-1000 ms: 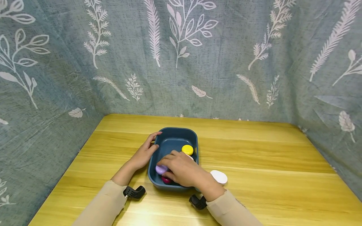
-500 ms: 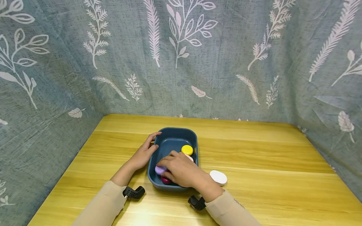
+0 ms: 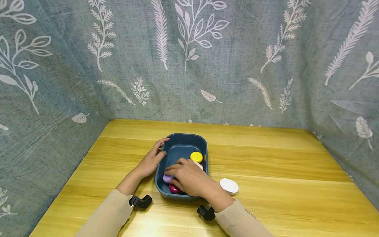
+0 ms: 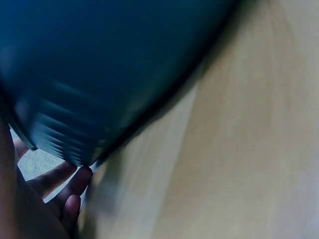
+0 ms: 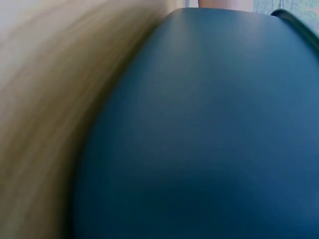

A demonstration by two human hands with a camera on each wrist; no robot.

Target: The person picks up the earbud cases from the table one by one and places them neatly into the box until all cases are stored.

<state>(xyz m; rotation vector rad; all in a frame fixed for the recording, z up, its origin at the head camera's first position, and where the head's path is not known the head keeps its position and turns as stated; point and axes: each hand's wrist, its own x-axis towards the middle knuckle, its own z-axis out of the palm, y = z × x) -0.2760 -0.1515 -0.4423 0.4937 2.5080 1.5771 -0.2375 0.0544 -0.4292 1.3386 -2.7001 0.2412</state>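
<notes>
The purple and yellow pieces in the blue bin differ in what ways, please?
The purple piece is partly covered by the right hand; the yellow piece shows beyond that hand. The purple piece lies toward the near left of the bin, the yellow piece by its right wall. Both look smooth and rounded.

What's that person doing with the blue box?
They're reaching into the blue box with their right hand, pinching a purple piece between thumb and fingers. Their left hand rests against the box's left side. A yellow piece, a dark red one and a pale one, partly hidden by the right hand, are in the box too. A white oval thing lies outside, on the wooden table.
</notes>
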